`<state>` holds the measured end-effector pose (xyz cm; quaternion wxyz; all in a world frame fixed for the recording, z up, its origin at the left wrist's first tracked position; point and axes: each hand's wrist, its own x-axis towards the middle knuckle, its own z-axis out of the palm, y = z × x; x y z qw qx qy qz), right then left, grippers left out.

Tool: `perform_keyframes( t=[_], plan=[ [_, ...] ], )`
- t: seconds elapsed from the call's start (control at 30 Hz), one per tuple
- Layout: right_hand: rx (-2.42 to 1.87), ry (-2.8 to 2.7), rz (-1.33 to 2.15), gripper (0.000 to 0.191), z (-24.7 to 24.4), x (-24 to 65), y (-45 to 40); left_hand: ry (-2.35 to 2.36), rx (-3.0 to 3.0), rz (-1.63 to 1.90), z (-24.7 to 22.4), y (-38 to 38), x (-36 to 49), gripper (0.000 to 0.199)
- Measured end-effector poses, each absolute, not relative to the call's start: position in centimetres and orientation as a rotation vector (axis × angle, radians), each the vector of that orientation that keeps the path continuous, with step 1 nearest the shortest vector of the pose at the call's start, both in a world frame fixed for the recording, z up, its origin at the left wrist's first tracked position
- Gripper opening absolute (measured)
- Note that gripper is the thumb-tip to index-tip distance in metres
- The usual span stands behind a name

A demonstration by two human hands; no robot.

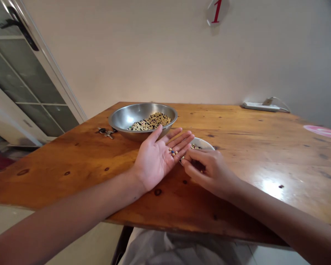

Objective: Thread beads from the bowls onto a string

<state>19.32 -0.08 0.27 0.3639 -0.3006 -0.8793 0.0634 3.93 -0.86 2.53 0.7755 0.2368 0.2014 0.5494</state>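
Note:
My left hand (160, 158) is open with its palm up and fingers stretched out. A few small round beads (173, 151), pale ones and a blue one, lie on it near the base of the fingers. Close beside its fingertips, my right hand (208, 167) is closed in a pinch at the near rim of a white bowl (206, 143). What the pinch holds, if anything, is too small to make out. Pale and dark beads show inside the white bowl, partly hidden by both hands. Behind my left hand stands a wide steel bowl (121, 119) holding many beige and black beads (154, 120).
Keys (108, 134) lie left of the steel bowl on the wooden table (71, 158). A white power strip (260, 106) with a plug and cable sits at the back right, near a pink round sticker (324, 131). Wall behind; glazed door (30, 70) at left.

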Motion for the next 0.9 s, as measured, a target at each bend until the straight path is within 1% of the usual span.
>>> perform_keyframes(
  t=[0.23,0.5,0.9],
  plan=[
    [-0.840,-2.257,0.272,0.020,0.69,19.27,-0.35,0.439,0.534,1.199,2.37,-0.75,3.94,0.035],
    [-0.852,-2.270,0.315,0.021,0.59,19.28,-0.33,0.455,0.564,1.184,2.21,-0.96,4.19,0.034],
    [-0.808,-2.270,0.168,0.023,0.23,19.16,-0.21,0.453,0.595,1.181,2.17,-1.10,4.38,0.033]
  ],
)
